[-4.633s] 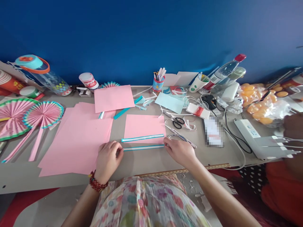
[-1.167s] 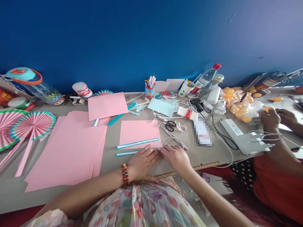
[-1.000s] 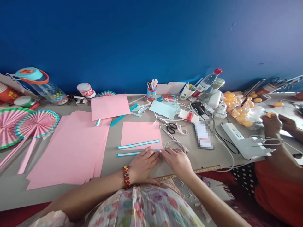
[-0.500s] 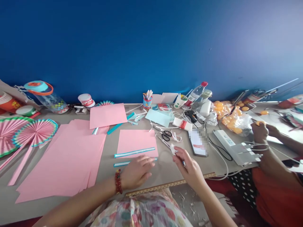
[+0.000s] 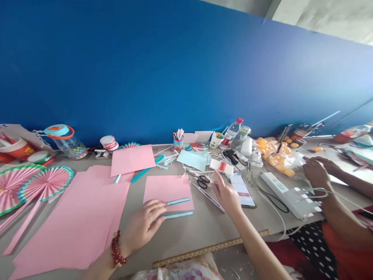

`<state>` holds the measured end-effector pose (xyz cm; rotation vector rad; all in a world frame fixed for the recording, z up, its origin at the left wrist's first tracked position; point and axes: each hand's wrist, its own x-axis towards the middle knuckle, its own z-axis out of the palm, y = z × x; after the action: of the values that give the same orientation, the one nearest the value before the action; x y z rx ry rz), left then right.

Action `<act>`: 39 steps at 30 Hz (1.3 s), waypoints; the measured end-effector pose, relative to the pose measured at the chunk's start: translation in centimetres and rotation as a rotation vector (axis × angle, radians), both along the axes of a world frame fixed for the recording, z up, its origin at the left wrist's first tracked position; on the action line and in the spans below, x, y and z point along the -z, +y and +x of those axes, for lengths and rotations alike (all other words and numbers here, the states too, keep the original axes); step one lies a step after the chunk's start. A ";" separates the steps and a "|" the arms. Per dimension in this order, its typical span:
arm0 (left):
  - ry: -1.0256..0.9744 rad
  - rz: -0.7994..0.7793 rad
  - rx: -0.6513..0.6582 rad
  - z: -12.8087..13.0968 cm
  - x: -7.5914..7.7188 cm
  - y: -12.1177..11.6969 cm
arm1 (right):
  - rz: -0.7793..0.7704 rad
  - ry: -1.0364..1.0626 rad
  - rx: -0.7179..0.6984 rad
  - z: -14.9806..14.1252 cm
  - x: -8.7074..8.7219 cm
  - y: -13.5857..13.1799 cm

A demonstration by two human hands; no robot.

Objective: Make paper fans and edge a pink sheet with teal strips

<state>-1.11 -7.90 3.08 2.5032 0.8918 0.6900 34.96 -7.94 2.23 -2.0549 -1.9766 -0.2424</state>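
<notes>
My left hand (image 5: 145, 221), a red bead bracelet at its wrist, lies over the left ends of two blue-edged white strips (image 5: 178, 215), fingers stretched out. One strip rests on a pink paper sheet (image 5: 167, 188), the other along its lower edge. My right hand (image 5: 227, 195) hovers between black-handled scissors (image 5: 203, 181) and a phone (image 5: 244, 192), index finger and thumb apart and nothing visible between them. A slim silver pen-like tool (image 5: 211, 199) lies just left of that hand. Beyond the fingertips is a white card wound with red thread (image 5: 222, 166).
Large pink sheets (image 5: 75, 217) and pleated paper fans (image 5: 46, 183) cover the left side. At the back stand a stick-filled cup (image 5: 178, 140) and a bottle (image 5: 232, 133). A power strip (image 5: 287, 194) with cables lies right, beside another person's hands (image 5: 316, 171) near bagged orange balls (image 5: 279, 159).
My left hand has slid left along the strips. My right hand has moved forward off the silver tool, and the white scrap at its fingers no longer shows. The view has tilted up.
</notes>
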 end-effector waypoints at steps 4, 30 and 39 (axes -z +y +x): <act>-0.017 0.058 -0.175 -3.3 0.9 0.5 | 0.040 -0.076 -0.037 0.5 1.7 0.3; -0.091 -0.283 -0.274 -2.7 0.2 1.3 | -0.150 0.475 -0.788 -17.6 0.1 1.9; -0.280 -0.527 -0.294 -5.2 -1.1 2.8 | -0.457 0.632 -0.644 -13.5 -2.9 2.0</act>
<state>-6.29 -5.10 4.17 1.7855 1.1669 0.7545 21.42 -5.96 5.15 -1.3055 -2.2196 0.9362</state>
